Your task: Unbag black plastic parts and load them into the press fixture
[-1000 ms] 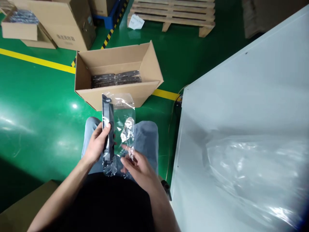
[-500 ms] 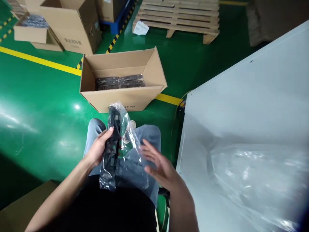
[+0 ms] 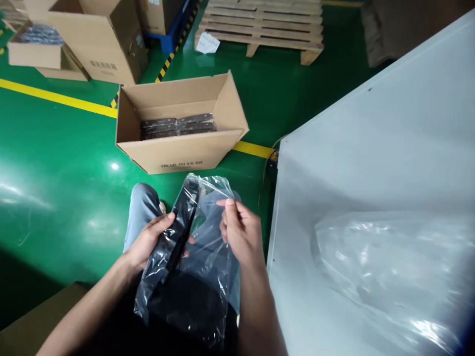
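A long black part point(image 3: 184, 202) lies inside a clear plastic bag point(image 3: 210, 259) over my lap. My left hand point(image 3: 154, 237) is wrapped round the part through the film, thumb on top and fingertips showing beyond its right side. On the right, my right hand point(image 3: 239, 230) pinches the loose edge of the bag between thumb and fingers and holds the film out sideways. The part tilts, its far end leaning right. What exactly the part is, I cannot make out.
Just ahead on the green floor stands an open carton point(image 3: 181, 151) with bagged black parts point(image 3: 178, 127) inside. A white table point(image 3: 297, 237) with plastic bags point(image 3: 386, 262) is at right. Farther off are a wooden pallet point(image 3: 260, 29) and more cartons point(image 3: 100, 47).
My right hand has gone from spread fingers to pinching the bag's edge. The black part has tilted to the right, and the film is now spread wider.
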`<state>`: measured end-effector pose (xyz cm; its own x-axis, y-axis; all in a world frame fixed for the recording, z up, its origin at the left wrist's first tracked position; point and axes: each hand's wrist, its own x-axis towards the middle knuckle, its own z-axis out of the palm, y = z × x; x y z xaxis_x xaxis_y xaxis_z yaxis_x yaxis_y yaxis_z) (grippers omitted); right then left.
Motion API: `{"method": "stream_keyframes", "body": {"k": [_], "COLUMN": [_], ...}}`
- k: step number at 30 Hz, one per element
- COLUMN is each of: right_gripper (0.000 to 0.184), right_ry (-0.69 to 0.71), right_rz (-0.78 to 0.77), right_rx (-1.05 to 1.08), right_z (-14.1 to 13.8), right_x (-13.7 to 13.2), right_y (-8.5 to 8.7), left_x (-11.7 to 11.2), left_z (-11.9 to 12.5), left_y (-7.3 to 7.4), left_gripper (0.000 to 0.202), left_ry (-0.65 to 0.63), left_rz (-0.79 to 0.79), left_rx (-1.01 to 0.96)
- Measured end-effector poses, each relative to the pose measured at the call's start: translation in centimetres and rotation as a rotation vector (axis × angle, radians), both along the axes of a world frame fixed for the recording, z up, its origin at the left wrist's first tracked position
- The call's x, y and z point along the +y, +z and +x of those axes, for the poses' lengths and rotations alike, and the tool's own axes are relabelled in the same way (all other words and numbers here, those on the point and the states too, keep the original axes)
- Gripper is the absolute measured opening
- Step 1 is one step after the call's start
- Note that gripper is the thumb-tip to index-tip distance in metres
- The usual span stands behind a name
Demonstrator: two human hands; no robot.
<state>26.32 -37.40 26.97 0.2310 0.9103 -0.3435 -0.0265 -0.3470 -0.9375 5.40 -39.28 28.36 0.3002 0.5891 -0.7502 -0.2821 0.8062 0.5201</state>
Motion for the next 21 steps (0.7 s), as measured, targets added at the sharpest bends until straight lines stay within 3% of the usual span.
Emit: {"method": "stream_keyframes", "body": {"k": [2,4,9,16,21], "right_gripper": [0.055,0.054,0.048,0.042,0.046], "right_ry": [-0.026,-0.05,-0.054,-0.051,-0.055], "right_rz": [-0.003,0.02,0.014,-0.052,-0.1], "right_rx": [0.115,0.165,0.336,0.615,0.586], "right_z": [0.0,-0.2,-1.0,-1.2,-1.3], "right_x": [-0.4,-1.0,-2.4,-3.4,-3.8], "right_y": [0.4,1.3,3.9,5.2,5.2], "left_x": [-0.1,0.0,0.5,-0.3,0.3], "left_z": [-0.3,-0.4,0.9,4.7,6.0], "left_y": [-0.5,-1.1,-2.1,-1.5,-0.6], "left_gripper": [0.063,0.061,0.049,0.07,0.045], "left_ry": [-0.001,0.001,-0.054,-0.111,-0.161], "left_rz": [-0.075,-0.049,0.275,0.701,0.833], "left_rx": [-0.055,-0.054,0.05,0.184,0.282]}}
